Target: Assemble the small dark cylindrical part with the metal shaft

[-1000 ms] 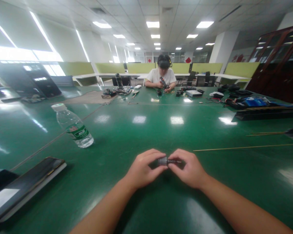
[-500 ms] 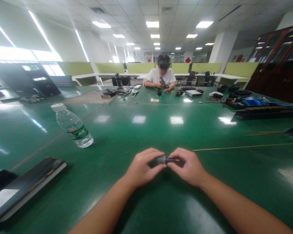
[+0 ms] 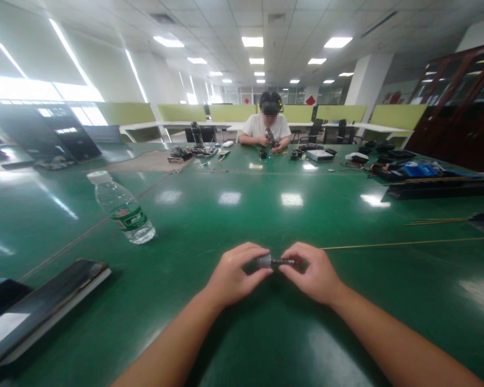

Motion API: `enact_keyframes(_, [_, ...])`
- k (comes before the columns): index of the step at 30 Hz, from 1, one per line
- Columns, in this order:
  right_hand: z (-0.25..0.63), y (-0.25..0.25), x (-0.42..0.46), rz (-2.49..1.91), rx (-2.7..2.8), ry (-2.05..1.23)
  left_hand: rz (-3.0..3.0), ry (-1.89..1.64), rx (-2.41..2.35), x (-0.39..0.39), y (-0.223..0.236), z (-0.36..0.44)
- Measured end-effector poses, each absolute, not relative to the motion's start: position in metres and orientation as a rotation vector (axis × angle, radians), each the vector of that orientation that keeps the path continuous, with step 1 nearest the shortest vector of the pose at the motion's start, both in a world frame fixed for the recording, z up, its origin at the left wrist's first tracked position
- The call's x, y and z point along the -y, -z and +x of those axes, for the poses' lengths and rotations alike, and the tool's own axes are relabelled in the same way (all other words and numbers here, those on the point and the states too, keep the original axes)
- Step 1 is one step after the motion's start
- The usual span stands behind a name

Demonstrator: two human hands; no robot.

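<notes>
Just above the green table, a small grey cylinder is pinched between the thumb and fingers of my left hand. A thin dark shaft with a ridged look sticks out of its right end. Around that shaft, my right hand closes with thumb and fingertips. Both hands sit close together at the middle of the view, with a short piece of the shaft showing between them. The exact kind of part is too small to tell, and my fingers cover some of it.
A clear water bottle with a green label stands at left, beyond a dark flat case. Thin brass-coloured rods lie at right. Across the table, a person handles a dark tool amid scattered parts; a black tray is at far right.
My right hand has slid slightly right along the shaft, and my left hand slightly left, so the gap between them is wider. Both still grip the part.
</notes>
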State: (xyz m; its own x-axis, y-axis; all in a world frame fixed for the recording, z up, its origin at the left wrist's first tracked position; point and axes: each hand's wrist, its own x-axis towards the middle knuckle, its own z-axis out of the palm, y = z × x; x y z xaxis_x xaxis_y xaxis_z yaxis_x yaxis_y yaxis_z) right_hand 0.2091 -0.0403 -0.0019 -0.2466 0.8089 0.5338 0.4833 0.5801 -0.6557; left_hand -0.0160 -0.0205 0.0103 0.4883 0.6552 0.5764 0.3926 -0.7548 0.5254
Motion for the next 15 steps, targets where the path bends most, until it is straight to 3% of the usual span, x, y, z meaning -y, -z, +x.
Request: enact_keyframes(15, [0.2112,0.0019,0.0395,-1.056,1.901,-0.445,2.430,-1.148,-0.914,0.0196,-0.0113,-0.0180])
